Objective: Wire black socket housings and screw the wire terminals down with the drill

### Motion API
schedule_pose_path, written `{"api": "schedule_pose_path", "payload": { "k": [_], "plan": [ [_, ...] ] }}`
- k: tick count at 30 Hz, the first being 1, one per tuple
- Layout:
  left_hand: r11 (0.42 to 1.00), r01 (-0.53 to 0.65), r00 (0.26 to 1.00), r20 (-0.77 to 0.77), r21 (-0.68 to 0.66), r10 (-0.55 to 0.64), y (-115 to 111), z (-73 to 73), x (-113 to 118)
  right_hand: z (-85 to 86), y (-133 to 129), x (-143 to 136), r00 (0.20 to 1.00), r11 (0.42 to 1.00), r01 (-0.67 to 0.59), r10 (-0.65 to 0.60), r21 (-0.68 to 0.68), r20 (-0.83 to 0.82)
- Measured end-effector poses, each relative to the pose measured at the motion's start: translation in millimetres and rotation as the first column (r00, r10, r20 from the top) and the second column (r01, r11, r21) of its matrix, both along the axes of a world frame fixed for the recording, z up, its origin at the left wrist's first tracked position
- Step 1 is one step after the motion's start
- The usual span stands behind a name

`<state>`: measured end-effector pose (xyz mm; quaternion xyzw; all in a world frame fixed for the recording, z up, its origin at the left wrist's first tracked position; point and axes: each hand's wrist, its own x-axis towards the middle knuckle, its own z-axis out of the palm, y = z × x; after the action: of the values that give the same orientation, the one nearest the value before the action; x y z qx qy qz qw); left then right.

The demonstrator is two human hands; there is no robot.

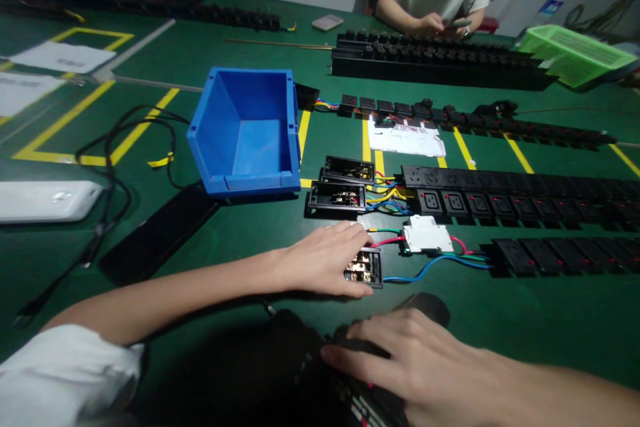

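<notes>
My left hand (325,260) is closed over the left end of an open black terminal box (373,268) with brass contacts inside. Green, red and blue wires run from this box to a white module (427,237) and a black socket strip (560,256). At the bottom, my right hand (400,353) is wrapped round a black tool (363,390), partly hidden and blurred. Just beyond my left hand lie two more open black boxes, the nearer box (337,197) and the farther box (349,169), wired to socket strips (490,181).
A blue bin (250,133) stands left of the boxes, beside black cables (113,147) and a dark flat piece (157,233). Farther back are black rails (435,70), a green basket (570,53) and a person's hands (443,25). A white device (47,201) lies far left.
</notes>
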<state>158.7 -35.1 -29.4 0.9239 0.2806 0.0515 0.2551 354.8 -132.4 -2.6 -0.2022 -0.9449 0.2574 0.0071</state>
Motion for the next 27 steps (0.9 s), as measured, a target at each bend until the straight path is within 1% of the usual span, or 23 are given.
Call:
{"api": "schedule_pose_path", "payload": {
  "k": [4, 9, 14, 19, 24, 25, 27],
  "plan": [
    [1.000, 0.000, 1.000, -0.003, 0.014, 0.000, -0.9, -0.5, 0.4, -8.2, -2.2, -3.6, 0.999, 0.999, 0.035, -0.036, 0.038, 0.029],
    [0.999, -0.027, 1.000, -0.010, 0.020, 0.027, -2.3, -2.4, 0.1, -16.7, -2.2, -7.8, 0.996, 0.985, 0.042, -0.054, 0.165, 0.064],
    [0.999, -0.038, 0.999, -0.015, 0.008, 0.038, -2.0, -1.5, -0.9, -19.4, 0.9, -9.4, 0.997, 0.987, 0.047, -0.055, 0.153, 0.046],
    [0.999, -0.033, 0.999, -0.018, 0.007, 0.033, -1.1, -1.3, -1.2, -15.6, 9.5, -8.4, 0.998, 0.992, 0.013, -0.021, 0.126, 0.063],
    [0.999, -0.036, 0.999, -0.022, 0.020, 0.036, -1.0, -3.9, -0.4, -6.3, 19.0, -1.0, 0.996, 0.997, -0.054, 0.051, 0.049, 0.067],
    [0.999, -0.036, 0.999, -0.023, 0.021, 0.037, -0.8, -4.5, -0.2, -3.9, 22.1, 1.9, 0.997, 0.997, -0.066, 0.064, 0.038, 0.036],
    [0.999, -0.035, 0.999, -0.025, 0.016, 0.035, -0.5, -5.5, 0.0, 1.5, 31.5, 10.6, 0.994, 0.997, -0.064, 0.068, 0.045, -0.088]
  ]
}}
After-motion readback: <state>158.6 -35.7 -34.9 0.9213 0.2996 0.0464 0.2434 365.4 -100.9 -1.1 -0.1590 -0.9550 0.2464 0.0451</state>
